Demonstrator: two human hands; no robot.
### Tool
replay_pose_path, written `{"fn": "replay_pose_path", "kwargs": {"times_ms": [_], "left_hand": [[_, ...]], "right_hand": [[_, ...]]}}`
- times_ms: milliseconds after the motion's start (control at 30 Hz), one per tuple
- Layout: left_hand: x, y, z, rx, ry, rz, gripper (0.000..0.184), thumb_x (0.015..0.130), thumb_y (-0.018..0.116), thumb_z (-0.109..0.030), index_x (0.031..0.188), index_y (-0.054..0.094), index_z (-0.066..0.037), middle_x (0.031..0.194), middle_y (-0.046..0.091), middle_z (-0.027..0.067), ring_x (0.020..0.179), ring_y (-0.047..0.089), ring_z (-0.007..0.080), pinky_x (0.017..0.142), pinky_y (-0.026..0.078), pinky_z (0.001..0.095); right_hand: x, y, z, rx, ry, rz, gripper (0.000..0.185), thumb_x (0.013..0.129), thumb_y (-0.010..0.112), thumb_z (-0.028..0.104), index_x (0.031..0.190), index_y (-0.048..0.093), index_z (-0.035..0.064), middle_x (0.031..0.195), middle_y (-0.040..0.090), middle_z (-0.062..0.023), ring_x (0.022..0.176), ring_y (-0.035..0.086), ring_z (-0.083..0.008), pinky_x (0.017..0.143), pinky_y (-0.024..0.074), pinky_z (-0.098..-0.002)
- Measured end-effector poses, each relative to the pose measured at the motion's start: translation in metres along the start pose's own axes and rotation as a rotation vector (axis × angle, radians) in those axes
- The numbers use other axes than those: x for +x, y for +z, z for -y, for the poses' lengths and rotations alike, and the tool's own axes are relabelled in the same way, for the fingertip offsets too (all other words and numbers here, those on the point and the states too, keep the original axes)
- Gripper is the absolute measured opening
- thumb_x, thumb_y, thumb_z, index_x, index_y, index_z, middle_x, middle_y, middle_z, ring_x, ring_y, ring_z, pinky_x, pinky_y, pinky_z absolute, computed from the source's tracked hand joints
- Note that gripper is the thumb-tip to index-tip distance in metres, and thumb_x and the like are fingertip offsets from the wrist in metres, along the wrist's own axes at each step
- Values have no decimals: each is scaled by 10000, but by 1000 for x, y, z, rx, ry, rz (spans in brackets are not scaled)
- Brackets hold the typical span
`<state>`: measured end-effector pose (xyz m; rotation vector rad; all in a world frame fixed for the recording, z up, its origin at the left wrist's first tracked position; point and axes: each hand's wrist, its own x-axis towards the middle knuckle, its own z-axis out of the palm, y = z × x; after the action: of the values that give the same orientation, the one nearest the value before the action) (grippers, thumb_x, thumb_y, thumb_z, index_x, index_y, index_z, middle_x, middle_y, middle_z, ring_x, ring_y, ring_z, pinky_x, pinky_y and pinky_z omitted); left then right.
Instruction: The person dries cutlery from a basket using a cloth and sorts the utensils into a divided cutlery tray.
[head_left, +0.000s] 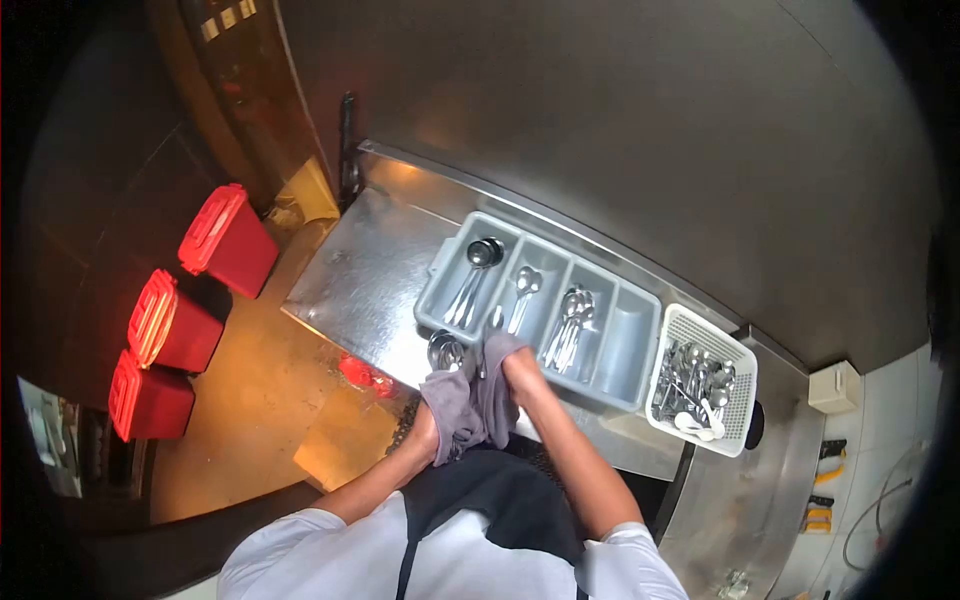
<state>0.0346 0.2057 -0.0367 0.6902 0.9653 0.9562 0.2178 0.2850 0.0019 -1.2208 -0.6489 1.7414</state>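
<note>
A grey-purple cloth (458, 405) is wrapped about both my hands at the front edge of the metal counter. My left hand (430, 420), closed and partly hidden by the cloth, grips a bunch of ladles (445, 352) with their bowls facing up. My right hand (518, 368) is closed on the cloth's other end, its fingers mostly covered. A single spoon (497, 318) pokes out above that end, beside the grey cutlery tray (628, 345). In the tray lie ladles (483, 255) at left, then spoons (528, 282), then more spoons (572, 315).
A white plastic basket (742, 400) heaped with mixed cutlery and white spoons stands right of the tray. Red lidded bins (240, 245) stand on the floor at left. The counter (360, 260) meets a metal wall behind. Yellow-handled tools (825, 480) hang at right.
</note>
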Motion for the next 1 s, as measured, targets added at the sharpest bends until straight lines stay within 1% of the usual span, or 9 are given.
{"fn": "replay_pose_path", "kwargs": {"times_ms": [100,267,533,633,667,733,800,867,1000], "left_hand": [[-2,-5,-2,8,151,-23,173,1033,537,-158,1141,638,-66,988,652,24,834,646,132,706,557,285],[-18,11,-42,-62,-14,-40,216,1017,567,-158,1150,660,-17,962,683,44,838,662,128,732,555,287],[-24,22,-36,112,137,-50,211,1003,583,-137,1121,691,1,1029,707,52,941,656,139,839,532,290],[-18,15,-21,125,151,-87,196,996,573,-126,1085,692,2,998,703,50,918,652,139,820,529,288],[-16,7,-14,108,117,-105,194,994,570,-123,1077,693,1,989,701,50,909,650,138,811,528,288],[-18,7,-16,72,100,-151,199,990,552,-116,1073,695,-7,973,694,46,883,645,135,780,531,288],[-25,12,-24,29,112,-190,200,998,554,-129,1086,691,-13,971,692,41,880,645,129,769,533,285],[-34,12,-31,-21,96,-232,204,1007,556,-145,1101,687,-20,972,690,37,882,647,124,765,536,285],[-38,2,-27,-137,44,-220,238,1039,532,-182,1182,645,-29,1049,686,50,942,661,139,822,555,303]], "right_hand": [[25,14,23,211,80,124,293,1024,571,311,1113,630,38,1013,688,-99,834,693,-205,727,592,-356],[-10,33,3,-662,-437,220,407,965,620,183,1317,575,-15,1227,666,-139,1217,597,-258,1044,446,-367],[2,20,-2,-325,-610,-301,220,970,589,130,1108,664,-24,1102,688,-174,1056,656,-263,896,507,-382],[29,-4,-73,-780,-446,-427,289,1005,552,227,1122,639,-22,1047,671,-213,1034,658,-325,906,505,-419],[16,8,-71,-1095,-527,-309,319,1007,527,249,1146,620,-23,1036,660,-232,1033,651,-362,906,498,-446],[-19,38,-73,-669,-732,-140,289,959,512,224,1083,636,-6,970,651,-235,977,631,-421,866,479,-506],[11,23,-84,-853,-879,-94,254,918,544,188,1064,645,7,937,650,-218,942,625,-413,838,475,-501],[24,26,-43,-1164,-446,81,336,1054,458,286,1165,621,15,1107,656,-129,1104,610,-284,966,476,-400],[51,48,17,3,153,91,430,1057,496,405,1072,666,10,1048,694,-124,949,677,-238,812,566,-385]]}}
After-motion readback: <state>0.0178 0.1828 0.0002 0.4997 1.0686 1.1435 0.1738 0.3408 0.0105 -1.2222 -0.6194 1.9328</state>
